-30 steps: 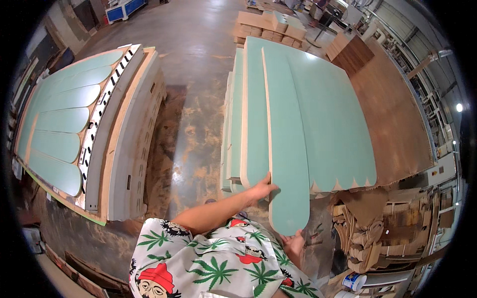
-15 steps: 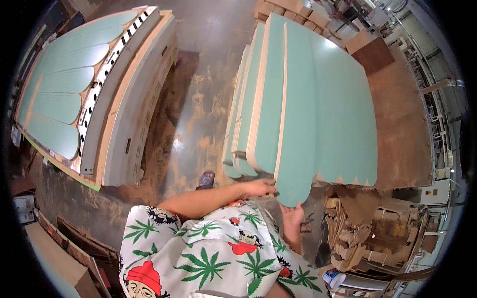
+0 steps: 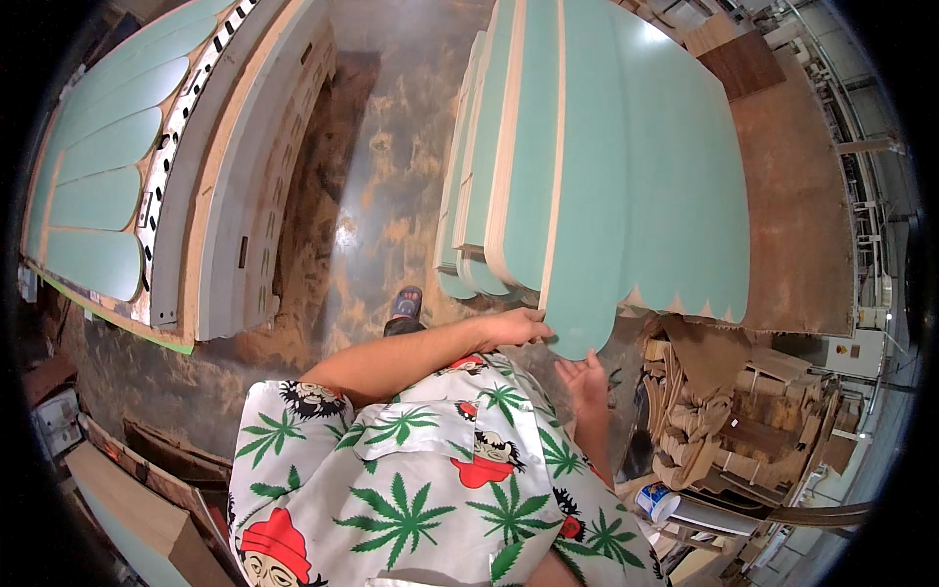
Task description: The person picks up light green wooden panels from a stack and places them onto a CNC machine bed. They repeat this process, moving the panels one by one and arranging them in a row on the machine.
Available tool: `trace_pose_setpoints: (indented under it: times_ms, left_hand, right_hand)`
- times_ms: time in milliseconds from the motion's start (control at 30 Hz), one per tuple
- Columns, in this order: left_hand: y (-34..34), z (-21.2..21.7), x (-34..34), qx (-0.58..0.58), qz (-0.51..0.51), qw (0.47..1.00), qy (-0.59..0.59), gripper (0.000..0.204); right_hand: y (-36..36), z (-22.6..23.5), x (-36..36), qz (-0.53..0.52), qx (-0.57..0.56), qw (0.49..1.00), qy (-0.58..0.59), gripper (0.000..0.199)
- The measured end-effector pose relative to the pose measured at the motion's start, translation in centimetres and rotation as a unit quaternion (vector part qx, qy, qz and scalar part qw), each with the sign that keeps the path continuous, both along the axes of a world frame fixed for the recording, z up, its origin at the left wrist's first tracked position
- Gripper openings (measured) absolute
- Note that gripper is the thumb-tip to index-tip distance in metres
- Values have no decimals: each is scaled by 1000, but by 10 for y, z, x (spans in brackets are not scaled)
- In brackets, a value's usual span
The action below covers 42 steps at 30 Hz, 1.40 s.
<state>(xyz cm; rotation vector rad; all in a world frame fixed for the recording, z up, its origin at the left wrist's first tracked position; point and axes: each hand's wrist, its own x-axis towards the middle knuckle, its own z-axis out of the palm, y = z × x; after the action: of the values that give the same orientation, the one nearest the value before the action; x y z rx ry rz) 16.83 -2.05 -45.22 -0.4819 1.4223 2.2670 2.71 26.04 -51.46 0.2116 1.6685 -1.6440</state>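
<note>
A long pale green board [image 3: 579, 245] with a rounded near end and a light wood edge lies on top of a stack of similar boards [image 3: 675, 196]. My left hand [image 3: 516, 329] is closed on the left edge of this top board, close to its rounded end. Just below the curve, my right hand [image 3: 585, 383] has its fingers spread, palm up, with the fingertips at the board's rim. Whether they bear any of its weight is hard to see.
At left stands a machine table [image 3: 220, 210] carrying more green round-ended panels [image 3: 93, 210]. Offcuts [image 3: 694, 411] and a white-and-blue bucket [image 3: 657, 501] are at lower right. Brown sheet material [image 3: 797, 215] sits beyond the stack. Sawdust marks the floor [image 3: 377, 186] between them.
The view has tilted down, so the stack and machine table sit higher in the picture. My right hand's fingers have spread and loosened at the board's end; my left hand keeps its grip.
</note>
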Motion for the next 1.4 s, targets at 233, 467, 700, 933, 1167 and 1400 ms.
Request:
trace_pose_setpoints:
  times_ms: [233, 467, 700, 933, 1167, 1400]
  left_hand:
    - [1, -2, 7, 23, 34, 999, 7, 52]
    - [-4, -8, 11, 38, 34, 998, 23, 56]
    - [-7, -10, 12, 44, 23, 999, 23, 58]
    - [-7, -4, 14, 44, 61, 997, 17, 44]
    - [-9, -1, 15, 57, 55, 997, 5, 45]
    - [-12, -4, 8, 61, 13, 998, -6, 71]
  right_hand:
    - [-7, 23, -5, 70, 29, 996, -49, 52]
    - [-24, 39, 0, -9, 87, 990, -113, 49]
    - [-14, 29, 0, 2, 67, 993, -98, 46]
    - [-10, 20, 4, -3, 58, 995, -76, 47]
    - [-17, 16, 16, -72, 66, 992, -82, 37]
    - [-20, 22, 27, -76, 23, 993, -88, 40]
